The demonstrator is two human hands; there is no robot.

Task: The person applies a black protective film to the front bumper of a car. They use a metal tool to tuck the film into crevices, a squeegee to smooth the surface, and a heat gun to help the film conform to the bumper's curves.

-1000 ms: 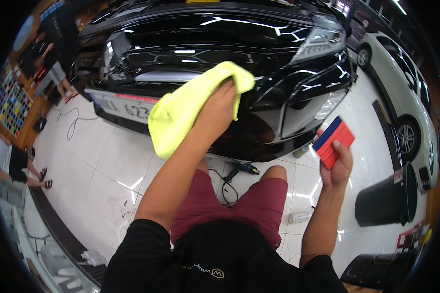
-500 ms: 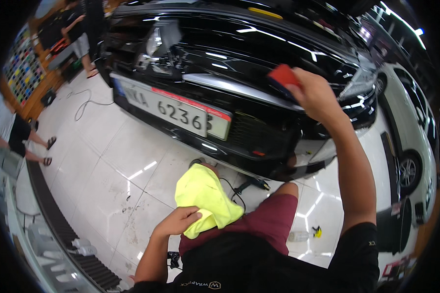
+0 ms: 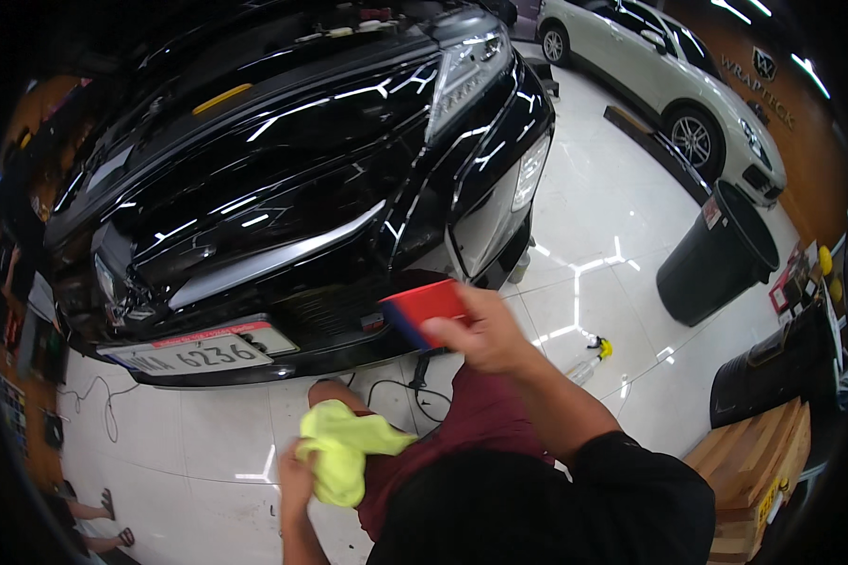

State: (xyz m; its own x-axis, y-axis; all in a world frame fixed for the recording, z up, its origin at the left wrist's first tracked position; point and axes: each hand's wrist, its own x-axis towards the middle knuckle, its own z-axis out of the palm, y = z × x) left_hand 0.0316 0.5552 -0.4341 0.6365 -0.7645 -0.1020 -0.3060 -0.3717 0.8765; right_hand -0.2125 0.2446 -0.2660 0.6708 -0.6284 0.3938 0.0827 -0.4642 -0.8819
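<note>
The right hand's (image 3: pixel 488 331) fingers are wrapped on a flat red squeegee (image 3: pixel 435 303) with dark blue edge, thumb laid over its near face. The squeegee is before the right part of the black car (image 3: pixel 292 179) front; whether they touch, I cannot tell. The left hand (image 3: pixel 297 476) is blurred, its fingers bent and gripping a yellow-green cloth (image 3: pixel 337 460) near the left leg of the dark red shorts (image 3: pixel 485 410). Farther left is the white licence plate (image 3: pixel 193 354). To the right, a spray bottle (image 3: pixel 584 368) and a dark bin (image 3: pixel 707 268); far right, a white car (image 3: pixel 622 56).
</note>
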